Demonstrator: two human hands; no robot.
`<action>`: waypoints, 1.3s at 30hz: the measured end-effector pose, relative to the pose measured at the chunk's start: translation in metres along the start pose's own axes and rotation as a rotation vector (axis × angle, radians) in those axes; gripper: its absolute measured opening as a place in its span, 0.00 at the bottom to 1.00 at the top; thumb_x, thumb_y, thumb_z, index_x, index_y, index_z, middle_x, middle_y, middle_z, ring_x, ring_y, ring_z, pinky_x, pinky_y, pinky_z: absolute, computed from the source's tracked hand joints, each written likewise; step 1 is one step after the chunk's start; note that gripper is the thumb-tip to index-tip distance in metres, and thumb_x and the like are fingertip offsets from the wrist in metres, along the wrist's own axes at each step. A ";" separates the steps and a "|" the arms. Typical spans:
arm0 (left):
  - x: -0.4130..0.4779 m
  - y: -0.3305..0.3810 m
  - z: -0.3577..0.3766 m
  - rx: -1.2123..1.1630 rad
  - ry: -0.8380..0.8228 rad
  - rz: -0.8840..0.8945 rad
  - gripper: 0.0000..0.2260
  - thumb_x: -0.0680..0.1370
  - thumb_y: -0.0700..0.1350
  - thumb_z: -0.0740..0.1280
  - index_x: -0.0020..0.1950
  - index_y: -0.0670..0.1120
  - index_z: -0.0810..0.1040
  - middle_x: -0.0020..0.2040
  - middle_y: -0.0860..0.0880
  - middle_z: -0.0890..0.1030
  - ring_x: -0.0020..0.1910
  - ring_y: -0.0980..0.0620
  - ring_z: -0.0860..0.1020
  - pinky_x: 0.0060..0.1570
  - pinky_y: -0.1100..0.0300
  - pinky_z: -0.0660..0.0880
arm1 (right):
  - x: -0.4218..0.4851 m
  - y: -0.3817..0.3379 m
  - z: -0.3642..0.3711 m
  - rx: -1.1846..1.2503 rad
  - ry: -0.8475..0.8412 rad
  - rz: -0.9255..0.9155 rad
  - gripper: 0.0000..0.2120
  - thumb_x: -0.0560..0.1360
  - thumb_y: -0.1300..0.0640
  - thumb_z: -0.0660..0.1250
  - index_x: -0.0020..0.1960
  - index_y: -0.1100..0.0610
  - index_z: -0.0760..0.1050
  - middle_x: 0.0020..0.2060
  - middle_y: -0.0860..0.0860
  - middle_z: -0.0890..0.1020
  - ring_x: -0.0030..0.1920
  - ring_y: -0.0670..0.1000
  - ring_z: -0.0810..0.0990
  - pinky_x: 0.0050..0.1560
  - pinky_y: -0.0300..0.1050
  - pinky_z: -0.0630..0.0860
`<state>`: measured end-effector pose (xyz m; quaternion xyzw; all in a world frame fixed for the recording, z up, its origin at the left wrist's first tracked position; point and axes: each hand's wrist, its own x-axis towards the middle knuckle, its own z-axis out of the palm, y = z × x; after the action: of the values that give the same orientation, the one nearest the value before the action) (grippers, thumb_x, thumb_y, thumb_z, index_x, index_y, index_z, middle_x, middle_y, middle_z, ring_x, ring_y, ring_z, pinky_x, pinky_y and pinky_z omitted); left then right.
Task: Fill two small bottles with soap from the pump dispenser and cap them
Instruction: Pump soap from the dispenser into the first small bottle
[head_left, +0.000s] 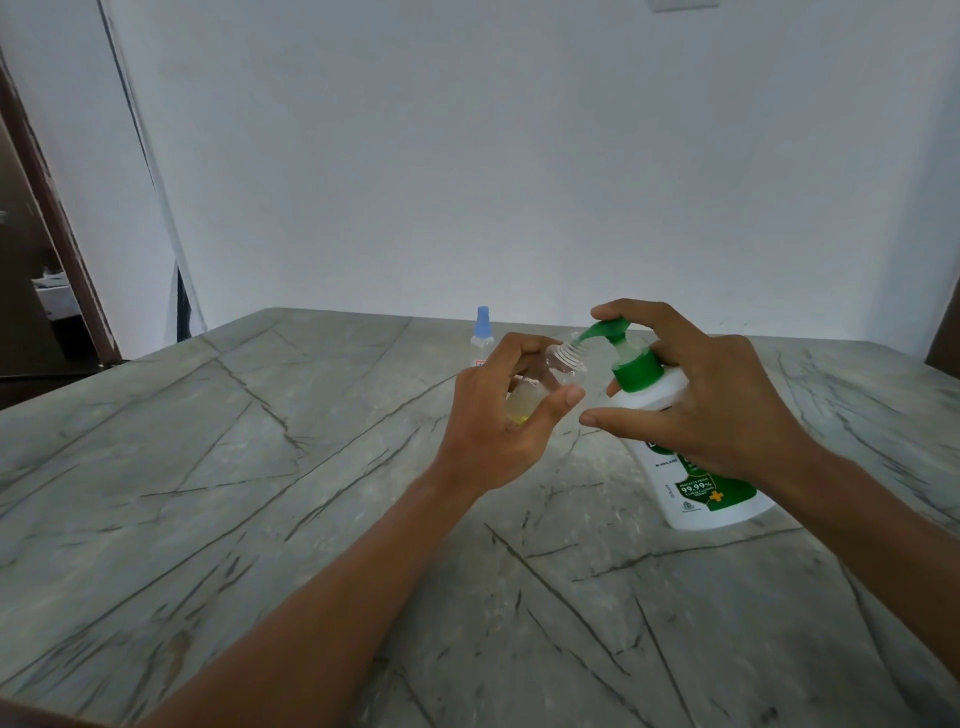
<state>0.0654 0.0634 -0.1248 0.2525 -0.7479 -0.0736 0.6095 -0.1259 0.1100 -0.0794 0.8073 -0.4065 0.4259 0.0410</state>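
Note:
My left hand (511, 415) grips a small clear bottle (563, 366), tilted, with its threaded open neck right at the green pump nozzle. Some yellowish liquid lies in the bottle's lower part. The white pump dispenser (696, 499) with a green label and green pump head (610, 328) stands on the table, leaning left. My right hand (711, 405) wraps its neck from the right, with the index finger lying on top of the pump head. A second small bottle with a blue cap (482, 332) stands upright behind my left hand, partly hidden by it.
The grey marble table (260, 493) runs back to a white wall. A dark door frame (47, 218) stands at the left, beyond the table's left edge.

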 end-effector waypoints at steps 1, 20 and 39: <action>0.000 0.000 0.000 0.000 0.003 0.000 0.17 0.74 0.45 0.73 0.58 0.38 0.77 0.50 0.50 0.84 0.46 0.57 0.83 0.43 0.61 0.80 | 0.000 0.001 0.000 -0.003 0.003 0.000 0.35 0.60 0.34 0.74 0.63 0.32 0.63 0.40 0.32 0.77 0.44 0.36 0.79 0.42 0.21 0.71; 0.001 0.001 -0.001 0.006 0.009 -0.003 0.17 0.74 0.44 0.74 0.58 0.38 0.77 0.51 0.51 0.84 0.46 0.58 0.83 0.45 0.65 0.79 | 0.001 0.000 0.000 -0.004 0.007 0.006 0.34 0.60 0.36 0.75 0.61 0.33 0.63 0.39 0.31 0.76 0.45 0.34 0.79 0.40 0.23 0.72; 0.001 0.001 0.000 0.007 0.002 -0.002 0.17 0.74 0.45 0.74 0.58 0.39 0.77 0.51 0.55 0.82 0.46 0.59 0.82 0.45 0.65 0.79 | 0.000 -0.003 -0.001 0.023 0.021 0.026 0.34 0.58 0.36 0.75 0.61 0.36 0.67 0.41 0.32 0.77 0.41 0.36 0.81 0.40 0.27 0.76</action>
<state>0.0649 0.0639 -0.1238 0.2552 -0.7475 -0.0715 0.6092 -0.1243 0.1128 -0.0777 0.7978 -0.4117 0.4395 0.0303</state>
